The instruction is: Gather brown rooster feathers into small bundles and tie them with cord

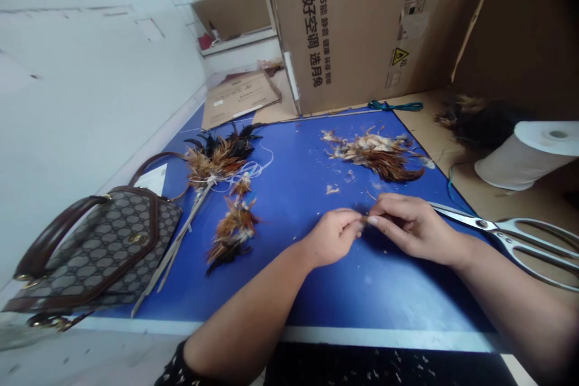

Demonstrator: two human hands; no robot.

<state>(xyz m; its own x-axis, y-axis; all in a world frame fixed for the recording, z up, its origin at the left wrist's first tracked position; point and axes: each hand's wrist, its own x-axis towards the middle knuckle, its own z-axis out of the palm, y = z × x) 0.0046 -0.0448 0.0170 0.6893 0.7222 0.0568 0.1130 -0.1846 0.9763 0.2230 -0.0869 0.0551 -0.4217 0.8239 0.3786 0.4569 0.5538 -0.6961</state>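
Over the middle of the blue table top [280, 193], my left hand [332, 235] and my right hand [409, 226] meet fingertip to fingertip. Both are closed in a pinch on a small brown feather [365, 221], mostly hidden by the fingers. Behind my hands lies a loose pile of brown and cream feathers [377, 155]. To the left, small feather bunches [233, 229] lie near a larger feather bundle [221, 157] on pale stems, with white string [253, 170] beside it. Scissors [493, 228] lie partly open beyond my right wrist.
A patterned handbag [113, 241] stands at the left edge. Large cardboard boxes [362, 30] rise at the back. At right are a big white spool [520, 157], a dark feather heap [479, 120] and a teal cord [395, 106]. Flat cardboard [242, 96] lies at the back left.
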